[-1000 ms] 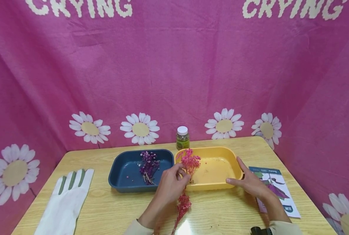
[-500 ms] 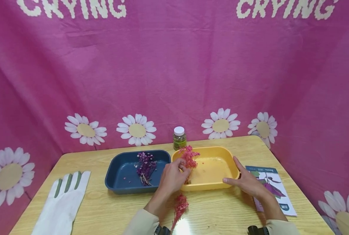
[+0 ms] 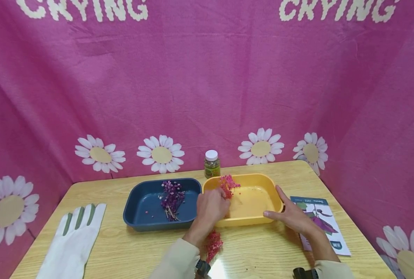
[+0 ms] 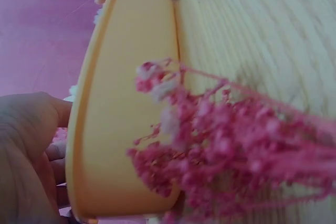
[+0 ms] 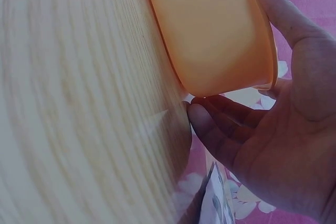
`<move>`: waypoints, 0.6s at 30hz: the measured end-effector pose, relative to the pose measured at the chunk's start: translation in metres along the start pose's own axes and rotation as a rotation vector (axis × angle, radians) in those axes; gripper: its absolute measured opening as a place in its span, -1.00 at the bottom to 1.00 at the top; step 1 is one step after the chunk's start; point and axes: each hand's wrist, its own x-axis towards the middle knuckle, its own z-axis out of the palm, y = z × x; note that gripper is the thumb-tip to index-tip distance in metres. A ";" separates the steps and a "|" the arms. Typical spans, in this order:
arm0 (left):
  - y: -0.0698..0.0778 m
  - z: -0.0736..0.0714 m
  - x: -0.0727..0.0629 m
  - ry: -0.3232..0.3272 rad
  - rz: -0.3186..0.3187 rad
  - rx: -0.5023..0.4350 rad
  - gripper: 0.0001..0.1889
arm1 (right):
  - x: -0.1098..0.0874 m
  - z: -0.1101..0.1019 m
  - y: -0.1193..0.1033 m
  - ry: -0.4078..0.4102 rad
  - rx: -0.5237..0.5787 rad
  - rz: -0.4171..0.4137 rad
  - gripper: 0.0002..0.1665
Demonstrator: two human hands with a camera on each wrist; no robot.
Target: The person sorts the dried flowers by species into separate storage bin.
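In the head view my left hand (image 3: 212, 205) reaches over the left front rim of the yellow tray (image 3: 254, 203), back of the hand up. It holds a bunch of pink dried flowers (image 3: 229, 183), whose heads show just beyond the knuckles; its fingertips and the stems are hidden. At the tray's right end my right hand (image 3: 294, 215) grips the rim, thumb at the front and fingers round the side. A second bunch of pink dried flowers (image 4: 236, 140) lies on the wood before the tray, partly under my left forearm in the head view.
Left of the yellow tray stands a dark blue tray (image 3: 142, 207) with purple dried flowers (image 3: 173, 198) inside. Behind them is a white-lidded jar (image 3: 212, 166). A white glove (image 3: 69, 242) lies at the left, a printed packet (image 3: 327, 223) at the right. A pink curtain (image 3: 207, 85) hangs behind.
My left hand has moved slightly right and lower into the yellow tray, turning palm down, and the pink dried flowers now lean rightward. My right hand stays on the rim. The view has shifted slightly.
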 end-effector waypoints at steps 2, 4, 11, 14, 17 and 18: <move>0.002 0.003 0.000 0.011 0.009 0.046 -0.79 | 0.000 0.000 0.000 -0.002 0.004 0.002 0.39; 0.004 0.006 0.000 0.004 0.003 0.077 -0.68 | 0.000 0.001 0.000 -0.002 0.008 0.006 0.40; 0.004 0.007 -0.003 -0.038 -0.001 0.147 -0.62 | 0.000 0.002 -0.002 0.002 0.003 -0.005 0.38; 0.004 0.007 -0.005 -0.031 0.007 0.133 -0.76 | 0.000 0.002 -0.001 0.002 0.003 -0.006 0.38; 0.003 0.005 -0.007 -0.026 0.015 0.098 -0.86 | -0.001 0.001 -0.001 0.001 0.003 -0.003 0.39; 0.002 0.003 -0.008 -0.024 0.018 0.082 -0.84 | -0.001 0.001 -0.001 0.001 0.003 -0.003 0.38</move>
